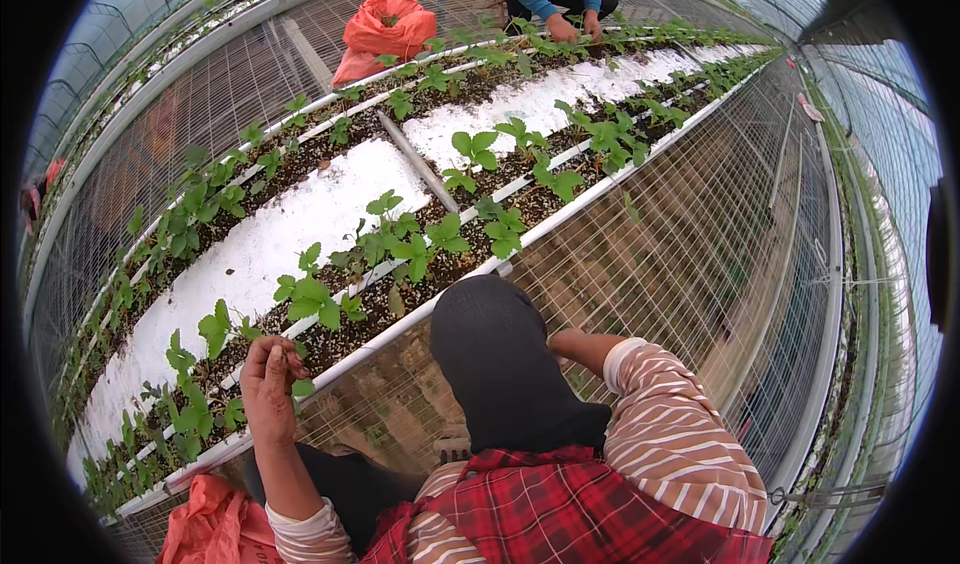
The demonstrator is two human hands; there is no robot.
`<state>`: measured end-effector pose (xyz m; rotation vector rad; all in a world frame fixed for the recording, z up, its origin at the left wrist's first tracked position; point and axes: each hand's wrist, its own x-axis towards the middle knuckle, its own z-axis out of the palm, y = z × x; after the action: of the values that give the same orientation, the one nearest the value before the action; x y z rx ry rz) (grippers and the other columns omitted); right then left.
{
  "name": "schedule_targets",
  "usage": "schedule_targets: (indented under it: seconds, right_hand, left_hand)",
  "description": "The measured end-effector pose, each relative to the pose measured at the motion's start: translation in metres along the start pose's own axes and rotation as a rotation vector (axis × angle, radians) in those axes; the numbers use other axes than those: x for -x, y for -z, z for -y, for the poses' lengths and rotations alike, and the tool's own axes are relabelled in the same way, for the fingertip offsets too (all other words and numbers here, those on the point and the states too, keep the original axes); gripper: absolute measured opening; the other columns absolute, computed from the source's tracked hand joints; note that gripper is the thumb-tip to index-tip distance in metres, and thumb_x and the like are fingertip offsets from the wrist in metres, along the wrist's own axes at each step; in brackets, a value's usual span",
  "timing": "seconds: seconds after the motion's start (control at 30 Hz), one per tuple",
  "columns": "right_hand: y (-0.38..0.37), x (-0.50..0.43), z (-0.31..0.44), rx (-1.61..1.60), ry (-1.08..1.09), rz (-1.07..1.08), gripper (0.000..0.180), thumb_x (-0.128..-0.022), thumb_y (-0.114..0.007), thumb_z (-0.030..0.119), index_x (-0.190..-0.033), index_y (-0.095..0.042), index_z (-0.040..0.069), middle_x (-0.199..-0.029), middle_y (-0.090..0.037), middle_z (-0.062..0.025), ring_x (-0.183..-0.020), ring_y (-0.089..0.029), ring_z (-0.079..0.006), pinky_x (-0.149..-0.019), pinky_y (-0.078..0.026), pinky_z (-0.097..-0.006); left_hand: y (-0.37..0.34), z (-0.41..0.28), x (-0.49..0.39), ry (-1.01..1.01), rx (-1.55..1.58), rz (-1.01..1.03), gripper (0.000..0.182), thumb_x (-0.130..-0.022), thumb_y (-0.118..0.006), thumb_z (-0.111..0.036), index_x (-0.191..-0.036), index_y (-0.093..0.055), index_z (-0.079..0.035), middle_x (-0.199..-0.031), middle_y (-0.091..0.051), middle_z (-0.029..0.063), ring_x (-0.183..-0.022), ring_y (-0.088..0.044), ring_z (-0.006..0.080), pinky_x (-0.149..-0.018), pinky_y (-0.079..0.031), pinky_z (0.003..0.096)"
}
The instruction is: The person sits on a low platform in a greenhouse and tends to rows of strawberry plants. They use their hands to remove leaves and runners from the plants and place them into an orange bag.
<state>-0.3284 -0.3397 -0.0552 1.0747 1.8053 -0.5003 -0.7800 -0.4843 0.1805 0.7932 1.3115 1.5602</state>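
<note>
My left hand (271, 384) is raised at the near edge of a long planting bed, its thumb against its curled fingers and soil on the skin. Small green leaves (303, 388) show just beside and below the fingers; whether any stem is pinched between them cannot be made out. Young strawberry plants (311, 300) grow in dark, speckled potting mix (375, 310) around that hand. My right forearm (589, 348) reaches behind my dark-trousered knee (487, 339), and the right hand itself is hidden there.
White pipe (390, 329) edges the bed, with white sheeting (277, 226) along its middle and a grey crossbar (417, 160). Wire mesh (637, 249) lies beside it. One red bag (217, 523) is near my left; another (390, 28) stands across the bed, near a crouching person's hands (574, 28).
</note>
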Motion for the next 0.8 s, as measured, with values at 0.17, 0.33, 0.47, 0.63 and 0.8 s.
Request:
schedule_targets:
  seconds: [0.17, 0.33, 0.47, 0.63, 0.8]
  right_hand:
    - [0.053, -0.012, -0.037, -0.855, -0.261, -0.783, 0.026, -0.08, -0.06, 0.021, -0.095, -0.07, 0.002, -0.098, -0.068, -0.0197, -0.094, -0.066, -0.0346, -0.082, -0.054, -0.0402]
    - [0.06, 0.019, -0.032, -1.02, -0.123, -0.785, 0.026, -0.08, -0.061, 0.021, -0.094, -0.069, 0.002, -0.097, -0.068, -0.0197, -0.092, -0.066, -0.0343, -0.081, -0.053, -0.0395]
    - [0.045, 0.033, -0.048, -1.035, -0.047, -0.781, 0.025, -0.08, -0.062, 0.022, -0.094, -0.069, 0.002, -0.096, -0.068, -0.0197, -0.09, -0.067, -0.034, -0.081, -0.053, -0.0389]
    - [0.032, 0.045, -0.047, -0.981, 0.215, -0.694, 0.025, -0.08, -0.063, 0.022, -0.094, -0.069, 0.001, -0.095, -0.068, -0.0197, -0.087, -0.067, -0.0337, -0.08, -0.052, -0.0381]
    - [0.043, 0.042, -0.07, -1.21, 0.265, -0.95, 0.025, -0.079, -0.065, 0.022, -0.093, -0.068, 0.001, -0.094, -0.067, -0.0197, -0.085, -0.067, -0.0334, -0.079, -0.052, -0.0373]
  left_hand:
    - [-0.031, 0.016, 0.009, 0.05, -0.131, 0.021, 0.014, -0.096, -0.056, -0.017, -0.099, -0.06, -0.004, -0.078, -0.057, 0.0013, -0.064, -0.052, 0.0077, -0.061, -0.046, 0.0211]
    - [-0.037, 0.02, 0.036, 0.049, -0.307, 0.016, 0.022, -0.093, -0.058, -0.014, -0.112, -0.057, -0.002, -0.08, -0.057, 0.0014, -0.063, -0.05, 0.0068, -0.056, -0.044, 0.0218]
    - [-0.042, 0.033, 0.051, 0.073, -0.435, -0.005, 0.027, -0.092, -0.059, -0.013, -0.116, -0.056, 0.0, -0.079, -0.056, 0.0023, -0.061, -0.051, 0.0079, -0.054, -0.044, 0.023]
    - [-0.094, -0.038, 0.02, -0.022, -0.549, -0.142, 0.029, -0.094, -0.056, -0.017, -0.118, -0.056, -0.001, -0.083, -0.059, 0.0058, -0.062, -0.053, 0.0094, -0.058, -0.046, 0.0249]
    - [-0.232, -0.052, -0.063, -0.181, -0.601, 0.176, 0.017, -0.095, -0.057, -0.014, -0.105, -0.062, -0.001, -0.084, -0.06, 0.0, -0.072, -0.054, 0.0065, -0.065, -0.046, 0.0218]
